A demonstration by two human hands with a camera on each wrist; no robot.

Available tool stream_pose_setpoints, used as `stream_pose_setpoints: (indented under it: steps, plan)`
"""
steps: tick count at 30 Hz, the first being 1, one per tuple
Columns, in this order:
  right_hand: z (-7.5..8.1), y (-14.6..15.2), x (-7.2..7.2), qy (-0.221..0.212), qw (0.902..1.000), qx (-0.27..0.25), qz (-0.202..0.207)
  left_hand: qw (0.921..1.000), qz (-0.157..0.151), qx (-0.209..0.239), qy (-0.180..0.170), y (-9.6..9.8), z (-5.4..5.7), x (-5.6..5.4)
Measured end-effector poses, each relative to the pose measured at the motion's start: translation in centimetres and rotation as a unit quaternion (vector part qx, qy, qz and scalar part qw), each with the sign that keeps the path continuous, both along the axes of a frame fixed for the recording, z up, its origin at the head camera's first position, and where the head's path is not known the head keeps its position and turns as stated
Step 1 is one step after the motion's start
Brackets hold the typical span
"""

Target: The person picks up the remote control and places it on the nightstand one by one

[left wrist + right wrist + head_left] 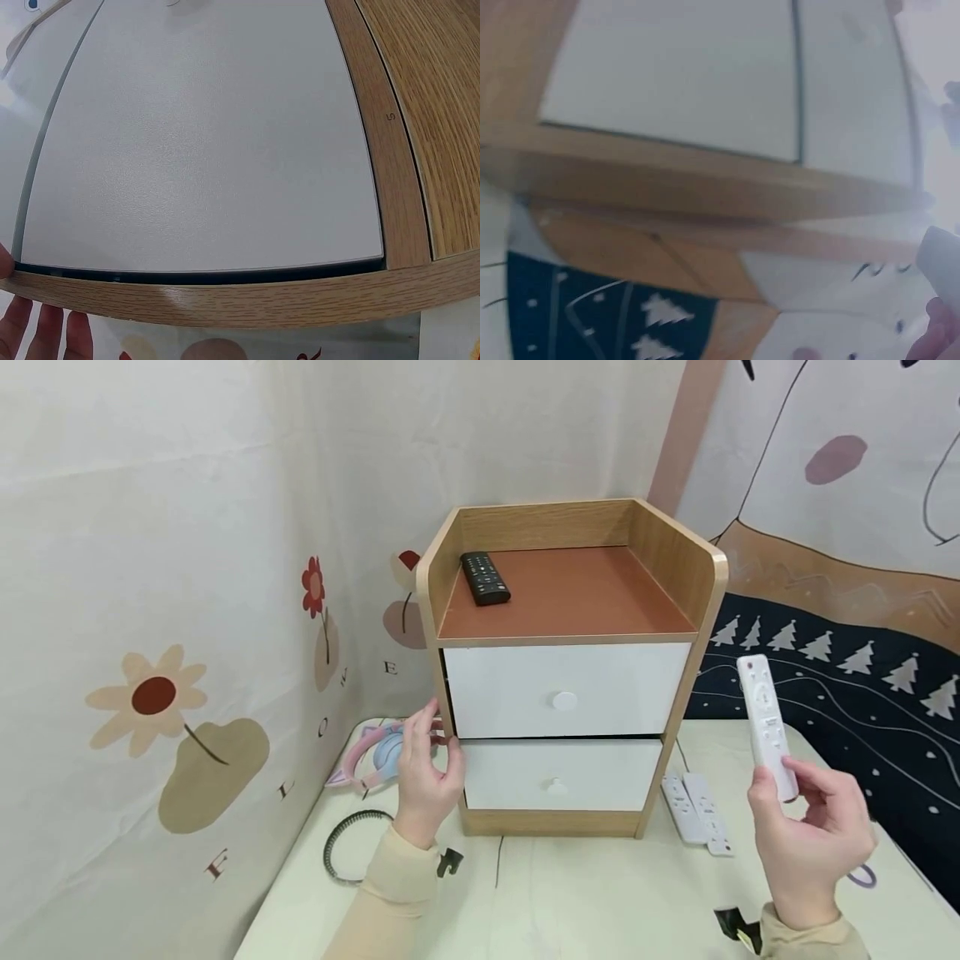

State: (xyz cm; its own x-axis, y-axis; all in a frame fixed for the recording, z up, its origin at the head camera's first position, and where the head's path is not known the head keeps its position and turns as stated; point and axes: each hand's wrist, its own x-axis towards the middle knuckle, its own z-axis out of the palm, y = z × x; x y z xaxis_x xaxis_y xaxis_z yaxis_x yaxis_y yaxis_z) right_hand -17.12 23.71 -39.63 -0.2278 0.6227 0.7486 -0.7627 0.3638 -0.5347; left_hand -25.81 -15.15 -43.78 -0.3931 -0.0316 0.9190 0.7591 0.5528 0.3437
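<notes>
In the head view, a small wooden cabinet (577,822) with two white drawers stands on the table. My left hand (427,772) grips its left side panel at about the seam between the drawers. Seen from the left wrist, the thumb (4,262) lies at the inner side of the wooden edge (225,304) and the fingers (49,334) on the outer side. To the right of the cabinet, my right hand (817,839) pinches the lower end of a white game remote (765,727), raised upright with its buttons showing. A black remote control (485,578) lies on the cabinet's brown top.
Pink and blue headphones (378,756) and a dark coiled cord (333,847) lie left of the cabinet. White power strips (693,810) lie to its right, and a purple ring (864,877) near the right hand. Patterned cloth (832,693) hangs behind.
</notes>
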Motion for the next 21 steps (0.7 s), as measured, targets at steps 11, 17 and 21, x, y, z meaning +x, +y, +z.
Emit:
stream_pose_setpoints:
  steps: [11,17,21]
  plan:
    - [7.3,-4.0,-2.1,0.055,0.9902,0.119,0.048,0.9999,0.007,0.009,0.007,0.0,-0.1,-0.2]
    - [10.7,-5.0,-4.0,-0.029,0.9638,0.265,-0.005,0.9999,0.004,0.006,0.009,0.1,-0.2,-0.3]
    - [12.9,-5.7,-5.2,-0.088,0.9465,0.309,-0.026,0.9999,0.003,0.006,0.01,0.1,-0.3,-0.4]
